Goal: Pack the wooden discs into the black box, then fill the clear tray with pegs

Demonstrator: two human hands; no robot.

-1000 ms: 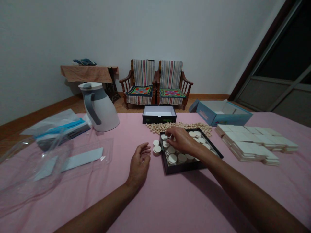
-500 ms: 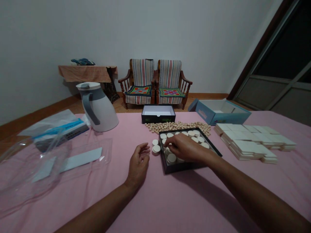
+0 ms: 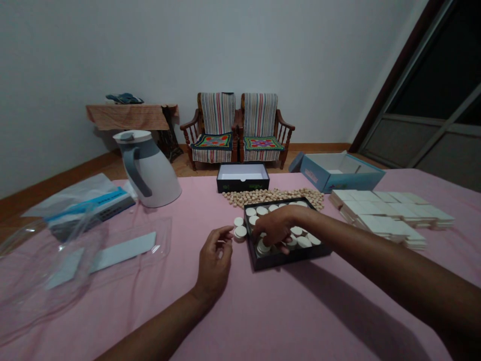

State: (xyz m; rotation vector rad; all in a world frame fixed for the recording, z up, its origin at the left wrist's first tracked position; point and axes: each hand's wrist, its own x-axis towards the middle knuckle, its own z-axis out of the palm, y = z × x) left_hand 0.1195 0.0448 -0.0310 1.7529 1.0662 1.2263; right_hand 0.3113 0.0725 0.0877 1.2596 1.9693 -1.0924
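Note:
A black tray (image 3: 319, 249) filled with several round white discs (image 3: 302, 242) sits mid-table. My right hand (image 3: 275, 226) reaches into its near left corner, fingers curled over the discs; what they grip is hidden. My left hand (image 3: 215, 257) rests on the pink cloth just left of the tray, fingers loosely curled and apart, holding nothing. A few discs (image 3: 239, 230) are stacked on the cloth between my left hand and the tray.
Small wooden beads (image 3: 274, 195) lie behind the tray, with a black box (image 3: 243, 178) and a blue box (image 3: 338, 173) beyond. Stacked white tiles (image 3: 387, 215) are at right. A white jug (image 3: 148, 168), clear plastic packaging (image 3: 56, 250) and a blue packet (image 3: 90, 205) lie left.
My right hand has slid from the tray's far left part toward its near left corner. My left hand has edged a little closer to the tray.

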